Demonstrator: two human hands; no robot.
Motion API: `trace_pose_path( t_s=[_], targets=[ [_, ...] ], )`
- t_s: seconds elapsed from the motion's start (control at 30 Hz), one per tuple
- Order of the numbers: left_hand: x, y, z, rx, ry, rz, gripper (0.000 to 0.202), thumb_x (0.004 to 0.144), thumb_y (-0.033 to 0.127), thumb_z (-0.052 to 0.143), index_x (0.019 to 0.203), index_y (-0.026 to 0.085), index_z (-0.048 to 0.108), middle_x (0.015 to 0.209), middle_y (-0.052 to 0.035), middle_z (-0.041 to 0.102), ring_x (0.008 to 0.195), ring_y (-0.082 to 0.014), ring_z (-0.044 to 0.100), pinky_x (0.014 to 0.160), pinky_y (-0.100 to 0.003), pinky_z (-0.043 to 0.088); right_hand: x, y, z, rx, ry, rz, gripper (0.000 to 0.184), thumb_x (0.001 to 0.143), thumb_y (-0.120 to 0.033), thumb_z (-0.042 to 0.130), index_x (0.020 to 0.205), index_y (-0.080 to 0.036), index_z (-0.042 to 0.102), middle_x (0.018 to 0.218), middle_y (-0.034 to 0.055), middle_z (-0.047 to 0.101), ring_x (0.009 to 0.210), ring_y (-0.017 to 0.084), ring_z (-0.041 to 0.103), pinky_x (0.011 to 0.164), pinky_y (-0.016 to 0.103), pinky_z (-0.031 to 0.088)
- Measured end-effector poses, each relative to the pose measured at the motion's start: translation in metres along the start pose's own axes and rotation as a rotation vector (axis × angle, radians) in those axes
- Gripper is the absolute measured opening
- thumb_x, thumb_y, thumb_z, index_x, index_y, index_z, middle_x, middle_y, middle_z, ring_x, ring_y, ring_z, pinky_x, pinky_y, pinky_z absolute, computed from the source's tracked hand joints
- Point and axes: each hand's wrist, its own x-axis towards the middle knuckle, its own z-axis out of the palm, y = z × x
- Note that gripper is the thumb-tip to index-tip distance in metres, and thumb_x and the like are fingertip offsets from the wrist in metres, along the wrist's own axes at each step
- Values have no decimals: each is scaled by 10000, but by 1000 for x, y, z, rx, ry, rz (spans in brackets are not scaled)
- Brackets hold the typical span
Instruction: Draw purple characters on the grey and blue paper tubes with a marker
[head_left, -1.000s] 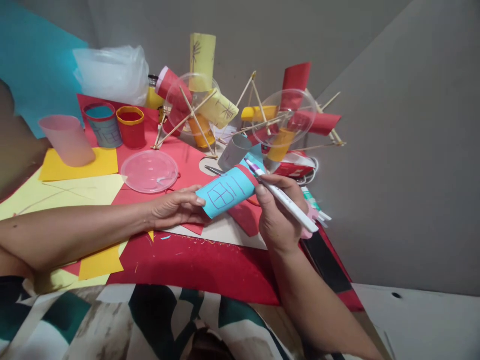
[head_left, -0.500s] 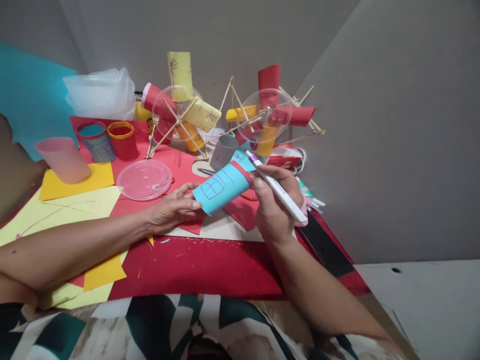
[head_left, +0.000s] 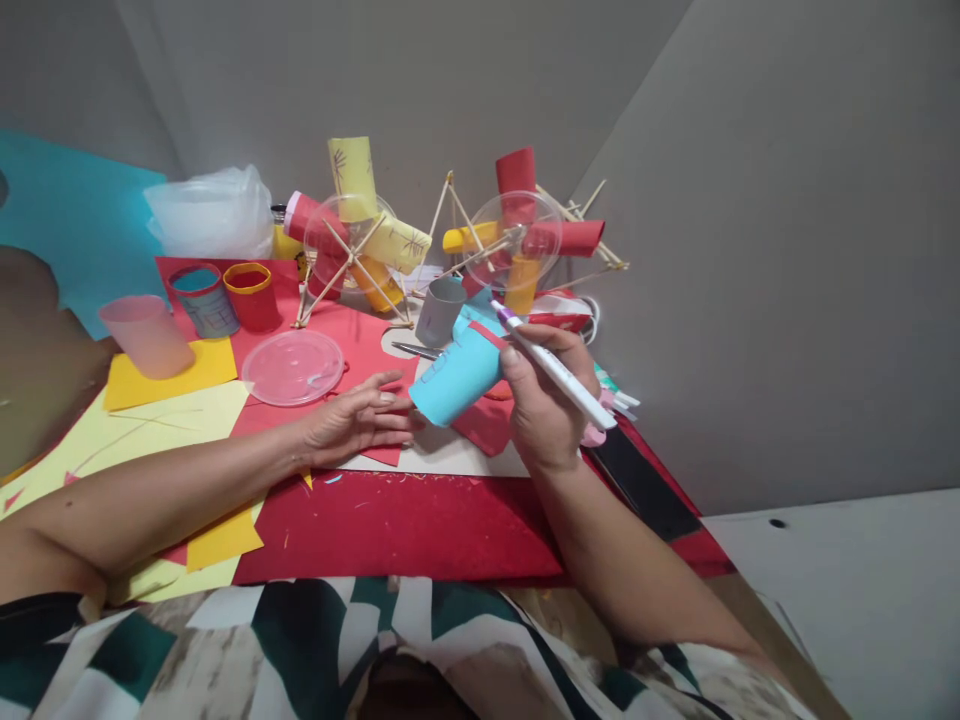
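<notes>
My right hand is closed around a white marker with a purple end pointing up and left. The same hand pinches the red-banded end of a blue paper tube, which tilts down to the left with part of a line drawing on its side. Just left of the tube's lower end, my left hand is open, fingers stretched out and holding nothing. Its fingertips are close to the tube; whether they touch it I cannot tell. Behind the tube stands a grey tube, with a pen lying beside it.
Two wheel-like models of sticks, clear discs and paper tubes, one left and one right, stand at the back. At left are a blue decorated cup, a red cup, a pink cup and a clear lid. A black phone-like slab lies right.
My left hand has let go of the blue tube and opened beside it. The tube, now in my right hand, has turned so its drawing faces more to the upper left.
</notes>
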Motion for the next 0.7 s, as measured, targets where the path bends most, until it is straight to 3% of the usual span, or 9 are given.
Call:
trace_pose_path(
  t_s=[0.13,0.23,0.3,0.43,0.57,0.7],
  targets=[
    [-3,5,11,171,275,80,683,809,290,925,1371,205,546,1128,-74,746,981,-224,794,1071,-471,576,7,0,-2,-48,-7,1,208,924,-387,809,1104,-292,769,973,1,799,871,191,762,787,347,649],
    [-6,6,15,305,366,206,841,774,269,965,1473,233,499,1223,-80,699,1034,-218,768,1102,-489,562,8,-5,-1,-82,-55,-12,166,906,-327,796,1066,-288,774,937,-5,797,838,186,746,733,329,636],
    [-6,6,16,352,345,234,1068,717,274,1008,1593,266,397,1324,-110,664,1128,-246,747,1125,-509,548,6,-10,0,-77,-81,-30,159,910,-296,779,1068,-291,770,921,-14,795,810,179,736,714,325,627],
    [-5,-1,20,338,207,149,1406,626,307,1062,1734,324,196,1428,-156,648,1306,-319,698,1222,-566,470,-1,-19,3,8,-130,-89,177,942,-251,756,1111,-303,756,935,-26,792,794,163,740,743,327,630],
    [-4,-7,27,247,112,63,1519,606,329,1074,1771,380,101,1580,-183,604,1433,-371,649,1269,-578,432,-7,-26,3,15,-188,-149,208,953,-223,746,1142,-309,756,1006,-7,803,896,190,771,856,389,642],
    [-5,-9,29,214,80,53,1518,587,322,1077,1776,391,135,1644,-196,581,1420,-405,673,1230,-576,485,-9,-32,3,46,-173,-199,196,951,-220,757,1126,-308,762,976,-2,793,925,199,779,856,389,658]
  ],
)
